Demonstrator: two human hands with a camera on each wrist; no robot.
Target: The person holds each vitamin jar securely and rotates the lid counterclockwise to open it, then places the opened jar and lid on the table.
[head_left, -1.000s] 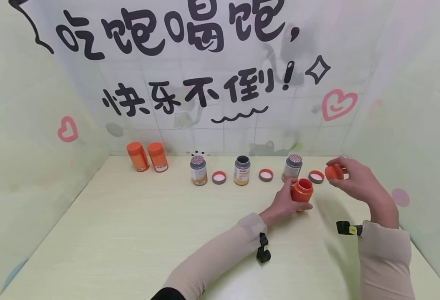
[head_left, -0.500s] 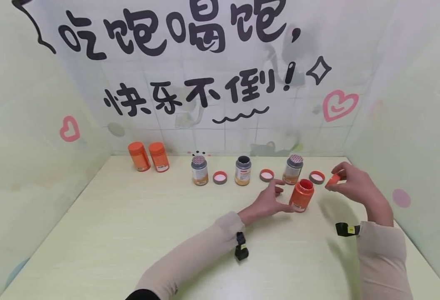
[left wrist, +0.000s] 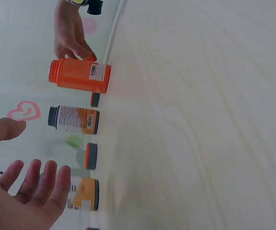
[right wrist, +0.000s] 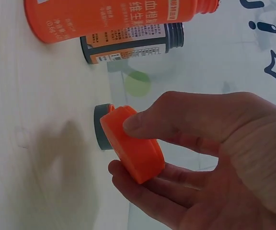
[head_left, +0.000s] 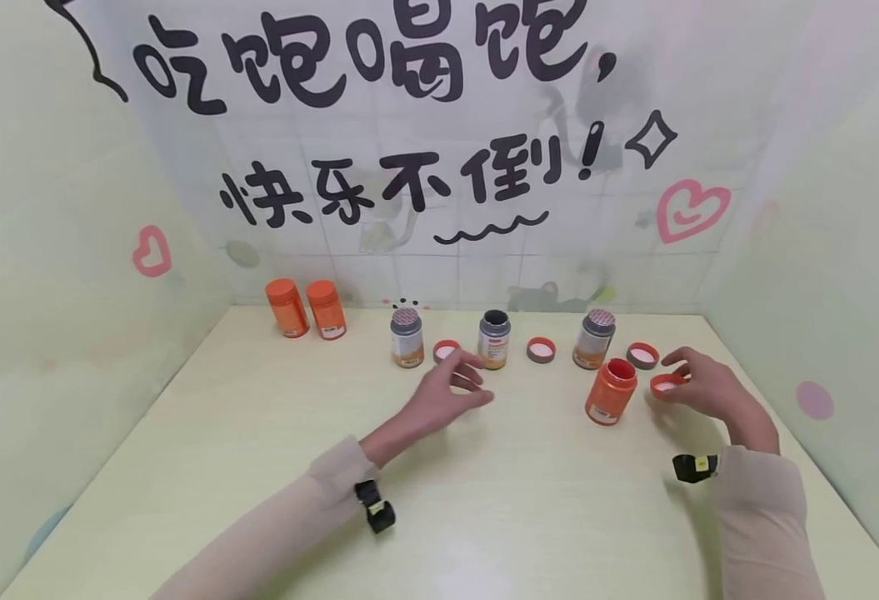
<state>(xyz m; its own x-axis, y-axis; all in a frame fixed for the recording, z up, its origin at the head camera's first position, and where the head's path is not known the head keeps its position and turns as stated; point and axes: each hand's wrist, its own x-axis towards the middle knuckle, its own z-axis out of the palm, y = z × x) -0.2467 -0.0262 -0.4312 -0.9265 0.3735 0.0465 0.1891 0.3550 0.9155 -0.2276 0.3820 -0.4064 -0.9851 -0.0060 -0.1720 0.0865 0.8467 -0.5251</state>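
Observation:
An orange bottle [head_left: 608, 402] without its cap stands upright on the table, its red mouth facing up. To its right, my right hand [head_left: 712, 390] pinches an orange cap [right wrist: 137, 149] between thumb and fingers, tilted and low over the table. In the head view the cap's white inside faces up. My left hand [head_left: 442, 393] holds nothing. Its fingers are loosely bent and spread in front of a grey bottle [head_left: 495, 348] with an uncovered dark mouth. Part of an upturned cap [head_left: 446, 347] is hidden behind that hand.
Two capped orange bottles [head_left: 287, 310] stand at the back left. Grey bottles with patterned seals [head_left: 407, 342] stand in the back row. Upturned red-and-grey caps [head_left: 540, 351] lie between them, one cap [head_left: 642, 356] close behind my right hand. A printed wall backs the table.
My left hand has let go of the orange bottle and moved left, leaving it standing. My right hand has lowered the orange cap toward the table and turned its inside up.

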